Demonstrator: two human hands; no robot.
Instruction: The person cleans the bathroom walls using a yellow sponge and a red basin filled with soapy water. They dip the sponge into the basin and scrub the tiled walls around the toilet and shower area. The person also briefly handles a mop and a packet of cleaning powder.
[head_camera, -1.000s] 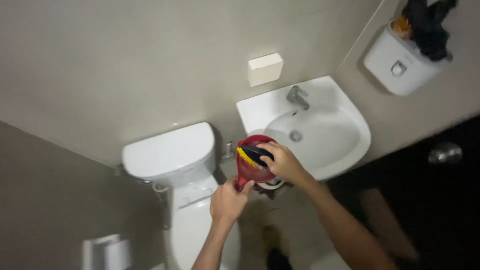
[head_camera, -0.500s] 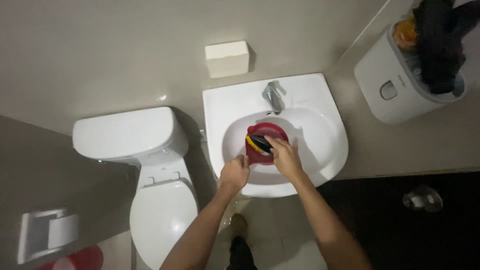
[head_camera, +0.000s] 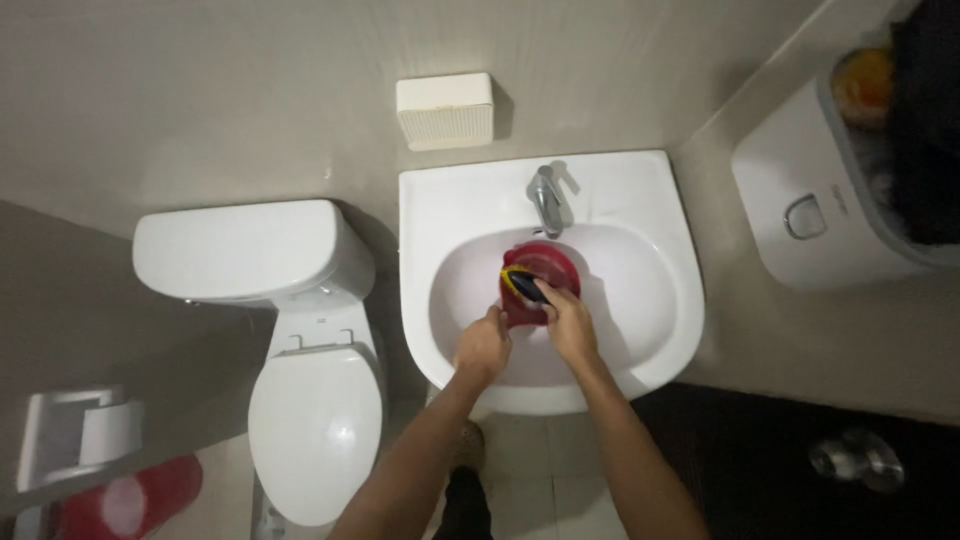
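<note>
Pale beige walls (head_camera: 250, 100) close in a small bathroom under dim, even light. A white pedestal washbasin (head_camera: 660, 230) stands against the far wall, a chrome tap (head_camera: 545, 200) at its back rim and a cream box-shaped dispenser (head_camera: 445, 110) mounted above it. To its left is a white toilet (head_camera: 310, 410) with its lid shut and cistern (head_camera: 240, 250) behind. A toilet-roll holder (head_camera: 75, 435) hangs at the near left. A white wall-mounted appliance (head_camera: 810, 215) sits on the right, above a dark floor (head_camera: 760, 470).
</note>
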